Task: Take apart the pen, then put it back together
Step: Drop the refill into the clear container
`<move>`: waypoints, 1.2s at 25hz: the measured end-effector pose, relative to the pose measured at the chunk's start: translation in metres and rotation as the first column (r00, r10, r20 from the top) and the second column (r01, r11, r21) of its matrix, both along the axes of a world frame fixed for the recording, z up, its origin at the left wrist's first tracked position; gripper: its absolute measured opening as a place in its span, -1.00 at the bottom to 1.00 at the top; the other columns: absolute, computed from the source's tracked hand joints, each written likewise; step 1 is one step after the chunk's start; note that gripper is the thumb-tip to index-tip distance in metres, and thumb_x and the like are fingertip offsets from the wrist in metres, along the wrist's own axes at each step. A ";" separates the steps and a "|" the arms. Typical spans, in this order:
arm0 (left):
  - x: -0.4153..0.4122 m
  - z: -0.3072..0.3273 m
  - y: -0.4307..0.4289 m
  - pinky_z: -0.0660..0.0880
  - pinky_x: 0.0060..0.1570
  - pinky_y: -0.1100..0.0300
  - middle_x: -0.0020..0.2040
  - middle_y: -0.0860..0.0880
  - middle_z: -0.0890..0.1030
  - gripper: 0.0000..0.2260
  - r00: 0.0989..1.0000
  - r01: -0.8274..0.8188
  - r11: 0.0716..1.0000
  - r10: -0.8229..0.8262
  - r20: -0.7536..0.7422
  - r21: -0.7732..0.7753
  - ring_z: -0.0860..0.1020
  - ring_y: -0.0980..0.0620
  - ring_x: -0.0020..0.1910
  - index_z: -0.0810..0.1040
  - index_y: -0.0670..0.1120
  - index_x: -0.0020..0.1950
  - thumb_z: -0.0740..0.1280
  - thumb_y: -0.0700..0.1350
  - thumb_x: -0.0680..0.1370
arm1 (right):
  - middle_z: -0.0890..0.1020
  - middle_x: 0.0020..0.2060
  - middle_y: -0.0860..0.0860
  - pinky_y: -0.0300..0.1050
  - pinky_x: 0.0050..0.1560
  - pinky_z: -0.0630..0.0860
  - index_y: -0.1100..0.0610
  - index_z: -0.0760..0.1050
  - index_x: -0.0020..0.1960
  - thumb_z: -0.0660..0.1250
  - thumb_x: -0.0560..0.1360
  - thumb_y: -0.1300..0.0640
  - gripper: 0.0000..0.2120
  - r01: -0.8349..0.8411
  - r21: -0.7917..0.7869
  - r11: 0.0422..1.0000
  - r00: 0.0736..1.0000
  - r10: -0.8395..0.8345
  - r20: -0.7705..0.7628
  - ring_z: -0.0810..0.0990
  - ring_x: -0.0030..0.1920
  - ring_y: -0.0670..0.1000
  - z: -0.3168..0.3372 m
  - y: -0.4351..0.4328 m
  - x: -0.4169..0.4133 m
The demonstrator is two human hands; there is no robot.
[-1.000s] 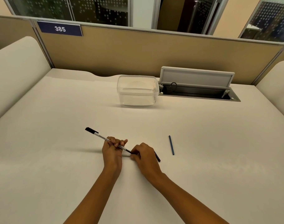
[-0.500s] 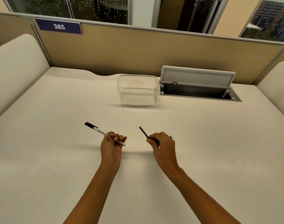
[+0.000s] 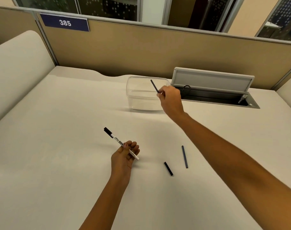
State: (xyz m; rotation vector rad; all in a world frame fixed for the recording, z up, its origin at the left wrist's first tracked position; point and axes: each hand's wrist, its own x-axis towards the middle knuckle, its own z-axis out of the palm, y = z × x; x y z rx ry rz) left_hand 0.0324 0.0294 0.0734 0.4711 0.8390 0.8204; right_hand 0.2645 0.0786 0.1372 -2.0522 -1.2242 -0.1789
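Forearms reach in from the near edge over the pale cream desk [image 3: 50, 146]; the left hand [image 3: 125, 156] is curled shut around the slim white pen barrel [image 3: 120, 143], gripping its near half, so the barrel slants up and to the left with its black cap end free and its plain white end poking out just past the fingers; black lettering runs along the white body; to the right, well apart from that hand, a short black pen piece [image 3: 168, 168] lies flat on the desk, and just beside it a thin dark blue rod [image 3: 184, 156] lies nearly upright in the view, the two close but not touching; farther back the right hand [image 3: 170, 98] is raised with its fingertips pinched on a thin dark stick-like pen part [image 3: 154, 86], which tilts up and to the left; behind it sits a clear rectangular plastic container [image 3: 141, 95] on the desk; to its right a grey cable hatch [image 3: 212, 80] stands open; a tan partition [image 3: 158, 52] with a blue "385" sign [image 3: 65, 22] closes the back.
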 end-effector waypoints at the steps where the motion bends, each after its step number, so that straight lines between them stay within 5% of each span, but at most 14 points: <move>1: 0.001 -0.001 0.001 0.62 -0.11 0.20 -0.10 -0.14 0.60 -0.82 1.000 0.001 1.000 -0.001 0.001 0.001 0.67 0.05 -0.27 0.52 -0.23 -0.02 0.14 -0.23 0.62 | 0.64 -0.15 0.21 0.03 -0.09 0.52 0.28 0.59 -0.09 0.36 0.47 0.22 -0.89 0.018 -0.048 0.999 1.000 -0.017 0.015 0.58 -0.12 0.17 0.001 0.016 0.010; 5: 0.007 -0.001 0.004 0.62 -0.10 0.18 -0.13 -0.14 0.61 -0.81 0.999 -0.027 1.000 0.028 0.025 -0.014 0.67 0.03 -0.26 0.51 -0.24 -0.04 0.13 -0.22 0.62 | 0.63 -0.09 0.21 -0.04 -0.12 0.50 0.26 0.59 -0.07 0.34 0.47 0.22 -0.88 0.046 -0.293 0.955 0.997 -0.025 0.074 0.58 -0.05 0.17 -0.010 0.076 0.038; 9: 0.009 -0.008 0.010 0.62 -0.09 0.17 -0.21 -0.10 0.64 -0.79 0.999 -0.034 0.999 0.035 0.011 -0.032 0.67 0.02 -0.25 0.52 -0.24 -0.08 0.13 -0.21 0.62 | 0.59 0.01 0.20 -0.16 -0.28 0.35 0.27 0.54 0.03 0.36 0.44 0.21 -0.81 0.068 -0.610 0.789 0.987 0.035 0.155 0.58 0.00 0.16 -0.027 0.109 0.056; 15: 0.003 -0.013 0.026 0.61 -0.05 0.17 -0.27 -0.03 0.67 -0.77 0.998 -0.059 0.998 0.059 -0.027 -0.032 0.68 0.03 -0.23 0.51 -0.20 -0.10 0.10 -0.21 0.63 | 0.56 0.04 0.24 -0.21 -0.50 0.17 0.26 0.42 -0.18 0.34 0.43 0.21 -0.87 0.024 -0.750 0.661 0.989 0.094 0.115 0.50 -0.13 0.18 -0.045 0.137 0.071; 20: 0.005 -0.013 0.025 0.62 -0.13 0.21 -0.28 -0.03 0.67 -0.77 0.998 -0.057 0.997 0.056 -0.024 -0.044 0.68 0.03 -0.24 0.50 -0.20 -0.12 0.10 -0.22 0.63 | 0.59 0.05 0.19 -0.14 -0.19 0.40 0.24 0.55 0.02 0.35 0.42 0.20 -0.80 0.007 -0.615 0.788 0.998 0.030 0.049 0.55 0.05 0.16 -0.048 0.142 0.075; 25: 0.009 -0.007 0.016 0.61 -0.07 0.17 -0.28 -0.05 0.64 -0.76 0.998 -0.056 0.996 0.056 0.004 -0.066 0.68 0.02 -0.26 0.49 -0.20 -0.14 0.09 -0.22 0.63 | 0.69 -0.18 0.13 -0.22 -0.20 0.34 0.21 0.62 -0.17 0.35 0.42 0.21 -0.91 0.045 -0.236 0.971 0.993 -0.069 -0.092 0.60 -0.15 0.10 -0.002 0.097 0.055; 30: 0.013 0.004 0.002 0.62 -0.09 0.16 -0.30 -0.05 0.64 -0.77 1.000 0.002 0.998 -0.002 0.010 -0.060 0.68 0.02 -0.27 0.49 -0.21 -0.12 0.10 -0.21 0.64 | 0.68 -0.28 0.09 -0.24 -0.23 0.46 0.23 0.61 -0.18 0.37 0.43 0.27 -0.94 0.078 0.106 0.991 0.986 -0.060 -0.158 0.54 -0.30 -0.03 0.009 -0.005 0.020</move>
